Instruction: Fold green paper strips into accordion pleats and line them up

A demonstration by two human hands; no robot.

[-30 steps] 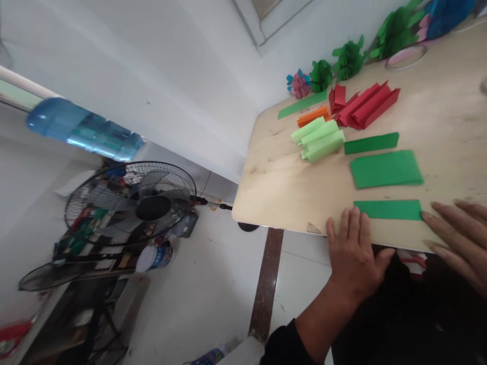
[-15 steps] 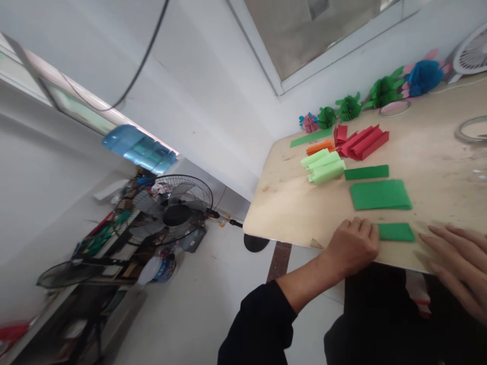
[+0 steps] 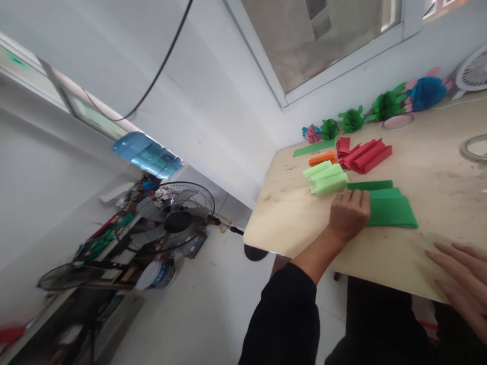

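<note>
Left hand (image 3: 349, 214) down on the tabletop (image 3: 384, 253), fingers curled together, knuckles up, pressing on the near-left end of the dark green folded paper stack (image 3: 391, 212). Stack lying just right of that hand, long axis running left to right across the tabletop, a narrow green strip (image 3: 371, 185) touching its far edge. Pale green folded bundle (image 3: 326, 178) just beyond the knuckles. Right hand (image 3: 462, 276) flat at the near edge, fingers spread and pointing left, holding nothing, well apart from the stack. Left hand clearly the nearer one. Red folded papers (image 3: 365, 154) further back.
</note>
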